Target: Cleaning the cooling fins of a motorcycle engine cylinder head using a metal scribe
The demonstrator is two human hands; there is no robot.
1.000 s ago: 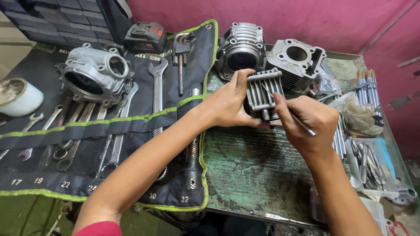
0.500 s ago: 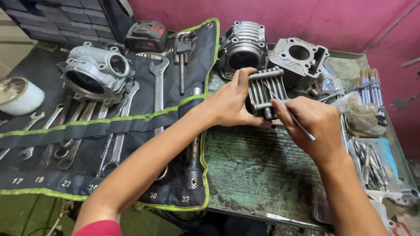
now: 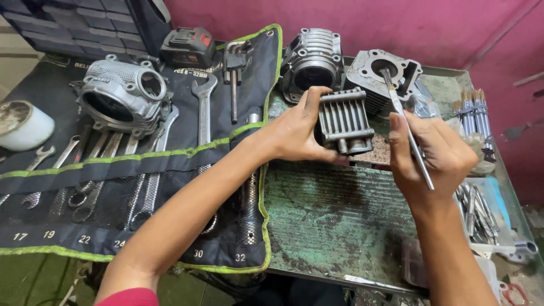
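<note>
grey metal, a finned cylinder block (image 3: 344, 120) sat gripped in the left hand (image 3: 297, 133) above the desk (image 3: 328, 215). the right hand (image 3: 433, 156) pinched a thin rod (image 3: 409, 131), lifted clear; the step looked like cleaning, next calling for the tip between fins.

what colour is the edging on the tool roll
Bright green edging on the black tool roll, head view.

Right hand (image 3: 439, 156) drew back — thin rod (image 3: 409, 135) off finned part (image 3: 344, 120)
</note>
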